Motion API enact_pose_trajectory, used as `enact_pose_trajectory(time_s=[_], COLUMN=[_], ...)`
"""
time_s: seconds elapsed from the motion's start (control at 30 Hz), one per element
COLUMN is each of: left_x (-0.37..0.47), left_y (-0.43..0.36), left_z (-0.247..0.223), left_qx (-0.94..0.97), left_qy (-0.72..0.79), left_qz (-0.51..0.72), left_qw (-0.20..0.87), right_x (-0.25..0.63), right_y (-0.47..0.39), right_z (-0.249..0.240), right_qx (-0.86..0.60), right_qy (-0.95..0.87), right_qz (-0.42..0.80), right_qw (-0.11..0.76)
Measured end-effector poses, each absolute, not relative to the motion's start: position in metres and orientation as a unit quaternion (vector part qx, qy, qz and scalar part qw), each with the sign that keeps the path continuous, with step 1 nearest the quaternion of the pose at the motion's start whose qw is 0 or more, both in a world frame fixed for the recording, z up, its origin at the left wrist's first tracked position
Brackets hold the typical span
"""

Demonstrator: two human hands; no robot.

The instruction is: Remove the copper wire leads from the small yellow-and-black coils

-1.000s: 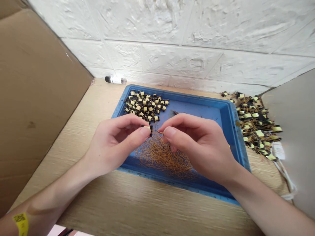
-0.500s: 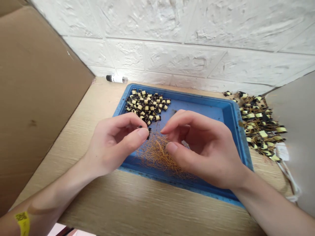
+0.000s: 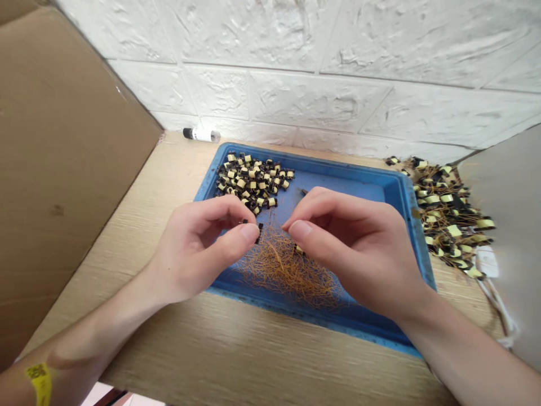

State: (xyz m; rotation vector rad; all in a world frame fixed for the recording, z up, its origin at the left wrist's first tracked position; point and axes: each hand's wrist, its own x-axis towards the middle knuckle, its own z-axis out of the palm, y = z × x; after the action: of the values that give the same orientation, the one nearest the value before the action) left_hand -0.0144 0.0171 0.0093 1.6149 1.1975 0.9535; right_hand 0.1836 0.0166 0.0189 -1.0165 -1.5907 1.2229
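Observation:
My left hand [image 3: 203,248] is closed, thumb and fingertips pinching a small transformer coil [image 3: 260,233]; only its black ends stick out past the fingers. Just to its right, my right hand [image 3: 355,254] is closed in a pinch, thumb against forefinger. Whatever lies between those fingertips is too small to make out. Both hands hover over a blue tray [image 3: 346,189]. Beneath them spreads a tangle of copper-coloured wire bits [image 3: 287,270]. A heap of black coils with pale yellow tape [image 3: 253,180] fills the tray's far left corner. Another yellow-and-black piece [image 3: 298,249] shows partly beside my right thumb.
More taped coils with long wires [image 3: 452,214] lie piled on the table right of the tray, near a white cable [image 3: 501,310]. A small black-capped bottle [image 3: 202,135] rests by the white wall. Cardboard [image 3: 71,158] stands at left. A dark tool tip [image 3: 303,192] peeks out behind my right hand.
My right thumb and forefinger, apart before, have come together in a pinch. The left hand keeps its hold on the coil, shifted only slightly.

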Motion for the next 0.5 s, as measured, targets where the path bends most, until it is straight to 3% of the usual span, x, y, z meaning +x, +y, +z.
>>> enact_pose_trajectory(time_s=[0.5], left_x=[-0.02], left_y=[0.015], left_z=[0.007], left_qx=[0.657], left_qy=[0.447], left_qz=[0.372], left_qw=[0.481], right_x=[0.183], right_y=[0.014], right_z=[0.008], right_qx=[-0.365], right_qy=[-0.747], right_qz=[0.365], right_qw=[0.418])
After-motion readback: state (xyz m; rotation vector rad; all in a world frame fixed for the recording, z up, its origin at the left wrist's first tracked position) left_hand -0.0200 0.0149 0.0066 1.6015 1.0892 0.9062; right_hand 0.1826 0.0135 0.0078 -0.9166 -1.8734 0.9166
